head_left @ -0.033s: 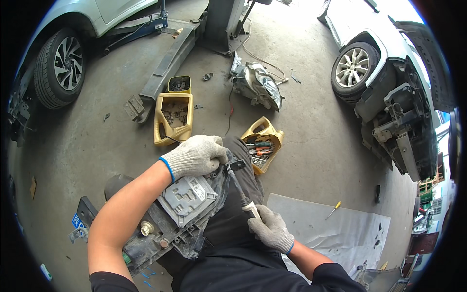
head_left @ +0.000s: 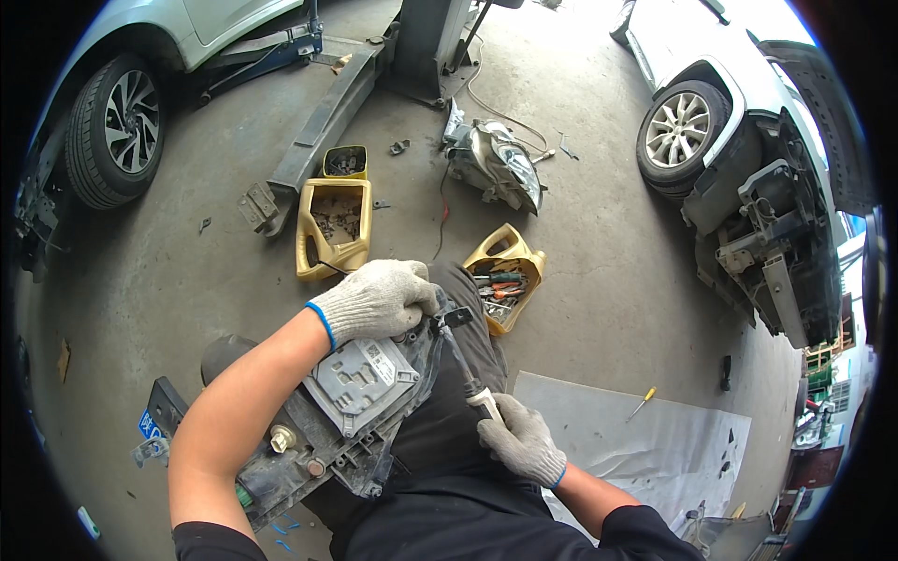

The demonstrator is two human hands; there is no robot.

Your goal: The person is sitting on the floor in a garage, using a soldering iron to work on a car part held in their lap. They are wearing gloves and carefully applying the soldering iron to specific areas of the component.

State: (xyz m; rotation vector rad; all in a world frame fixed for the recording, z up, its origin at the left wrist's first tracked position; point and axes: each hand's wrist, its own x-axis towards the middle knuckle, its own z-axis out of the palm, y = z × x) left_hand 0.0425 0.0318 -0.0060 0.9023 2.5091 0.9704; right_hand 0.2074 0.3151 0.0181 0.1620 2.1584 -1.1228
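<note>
A dusty headlight housing (head_left: 309, 458) lies across my lap, its back turned up, with a grey control module (head_left: 360, 383) on it. My left hand (head_left: 379, 299), in a whitish knit glove with a blue cuff, is closed at the housing's far corner. Whatever its fingers grip is hidden; a thin dark rod (head_left: 333, 269) shows beside the glove. My right hand (head_left: 522, 441), gloved too, is wrapped round the pale handle of a soldering iron (head_left: 465, 374). The iron's metal tip meets the corner beside a small black bracket (head_left: 457, 317), close to my left fingertips.
Cut-open yellow jugs stand ahead: one with tools (head_left: 531, 290), another with small parts (head_left: 363, 220). Beyond lies another headlight (head_left: 500, 164). A yellow screwdriver (head_left: 644, 400) rests on a grey sheet (head_left: 599, 402) at right. Cars flank both sides; a lift post (head_left: 426, 51) rises behind.
</note>
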